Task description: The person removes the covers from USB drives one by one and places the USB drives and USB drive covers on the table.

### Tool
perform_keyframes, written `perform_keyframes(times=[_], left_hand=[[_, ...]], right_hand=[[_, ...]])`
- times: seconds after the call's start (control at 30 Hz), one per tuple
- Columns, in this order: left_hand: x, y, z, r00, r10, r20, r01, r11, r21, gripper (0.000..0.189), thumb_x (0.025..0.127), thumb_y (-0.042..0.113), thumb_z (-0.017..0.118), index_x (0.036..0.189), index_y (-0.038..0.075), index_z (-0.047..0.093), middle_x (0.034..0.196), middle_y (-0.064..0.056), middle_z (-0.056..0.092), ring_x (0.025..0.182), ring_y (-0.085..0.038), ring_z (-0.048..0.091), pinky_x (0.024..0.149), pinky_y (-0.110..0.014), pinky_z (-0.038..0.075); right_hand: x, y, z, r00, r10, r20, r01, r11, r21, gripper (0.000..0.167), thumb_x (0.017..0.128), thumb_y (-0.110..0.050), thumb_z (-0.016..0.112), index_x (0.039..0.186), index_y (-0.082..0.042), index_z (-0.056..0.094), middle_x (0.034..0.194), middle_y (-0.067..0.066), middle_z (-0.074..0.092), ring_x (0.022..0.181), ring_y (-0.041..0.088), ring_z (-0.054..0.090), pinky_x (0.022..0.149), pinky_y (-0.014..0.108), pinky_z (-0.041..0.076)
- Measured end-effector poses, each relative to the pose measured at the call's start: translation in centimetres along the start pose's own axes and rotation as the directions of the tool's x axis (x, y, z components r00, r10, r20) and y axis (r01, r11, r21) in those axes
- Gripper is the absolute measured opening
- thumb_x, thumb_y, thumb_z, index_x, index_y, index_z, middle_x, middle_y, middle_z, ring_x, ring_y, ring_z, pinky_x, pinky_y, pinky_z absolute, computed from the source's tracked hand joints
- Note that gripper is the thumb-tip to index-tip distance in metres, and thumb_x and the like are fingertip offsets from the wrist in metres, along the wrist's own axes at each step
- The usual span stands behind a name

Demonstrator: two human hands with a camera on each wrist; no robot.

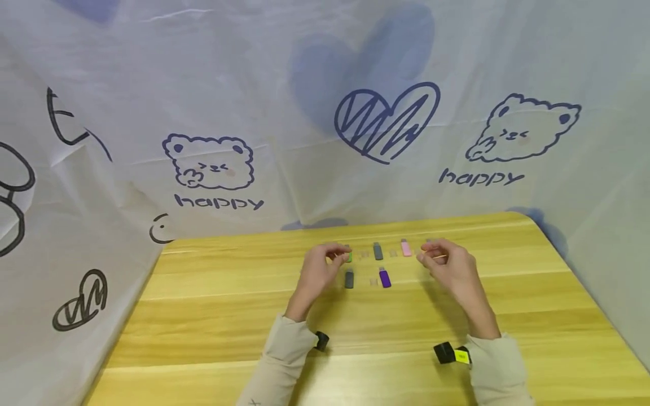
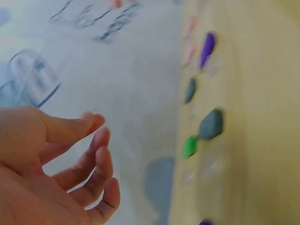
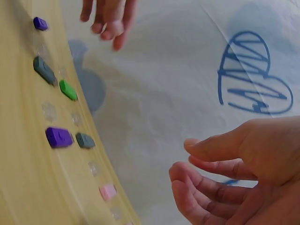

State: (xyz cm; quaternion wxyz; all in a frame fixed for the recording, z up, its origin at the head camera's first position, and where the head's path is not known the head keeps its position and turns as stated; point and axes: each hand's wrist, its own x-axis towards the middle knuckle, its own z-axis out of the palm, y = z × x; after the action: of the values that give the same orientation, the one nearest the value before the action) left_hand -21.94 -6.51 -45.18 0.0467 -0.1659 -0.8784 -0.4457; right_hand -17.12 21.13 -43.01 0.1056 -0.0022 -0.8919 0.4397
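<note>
USB sticks lie in two rows on the table. The far row shows a green stick (image 1: 349,256), a grey stick (image 1: 378,251) and a pink stick (image 1: 405,247); nearer are a darker grey stick (image 1: 349,279) and a purple stick (image 1: 385,278). Small clear caps (image 1: 374,282) lie among them. My left hand (image 1: 319,268) hovers by the green stick, fingers loosely bent and holding nothing. To the right of the pink stick, my right hand (image 1: 452,268) is also raised, with thumb and fingers apart. Another purple stick (image 3: 40,23) shows in the right wrist view.
The wooden table (image 1: 213,321) ends at a white cloth backdrop (image 1: 299,180) with printed hearts and bears. Cloth also hangs along the left and right sides. Black straps with small boxes (image 1: 444,353) sit at both wrists.
</note>
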Motion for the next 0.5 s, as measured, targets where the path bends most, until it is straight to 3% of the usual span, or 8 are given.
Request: perform_keyframes(times=[0.17,0.33,0.5], left_hand=[[-0.3,-0.9,-2.8,0.985,-0.025,-0.168,0.013,0.997,-0.071,0.016,0.099,0.013,0.07,0.112,0.008,0.078,0.111,-0.007,0.072,0.093,-0.025,0.063,0.073,-0.033,0.05],[-1.2,-1.8,-4.3,0.968,-0.102,-0.227,0.066,0.985,-0.159,0.018,0.1,0.011,0.069,0.115,0.008,0.077,0.117,-0.007,0.07,0.101,-0.026,0.064,0.088,-0.046,0.05],[-1.5,-2.2,-5.4,0.957,-0.101,-0.273,0.049,0.981,-0.19,0.017,0.099,0.009,0.069,0.114,0.005,0.077,0.119,-0.01,0.07,0.104,-0.029,0.066,0.09,-0.05,0.054]], right_hand=[[0.4,-1.3,1.5,0.998,-0.063,-0.017,0.063,0.998,0.01,0.021,0.095,-0.01,0.075,0.112,0.002,0.07,0.098,0.016,0.072,0.091,0.033,0.07,0.082,0.04,0.06],[0.5,-2.4,3.4,0.994,-0.106,0.018,0.105,0.993,0.048,0.02,0.093,-0.005,0.075,0.112,0.001,0.069,0.096,0.014,0.072,0.091,0.034,0.071,0.093,0.051,0.055],[0.7,-3.4,5.3,0.991,-0.132,0.035,0.129,0.988,0.08,0.024,0.092,-0.003,0.076,0.114,0.002,0.069,0.1,0.016,0.071,0.092,0.033,0.071,0.091,0.05,0.056]])
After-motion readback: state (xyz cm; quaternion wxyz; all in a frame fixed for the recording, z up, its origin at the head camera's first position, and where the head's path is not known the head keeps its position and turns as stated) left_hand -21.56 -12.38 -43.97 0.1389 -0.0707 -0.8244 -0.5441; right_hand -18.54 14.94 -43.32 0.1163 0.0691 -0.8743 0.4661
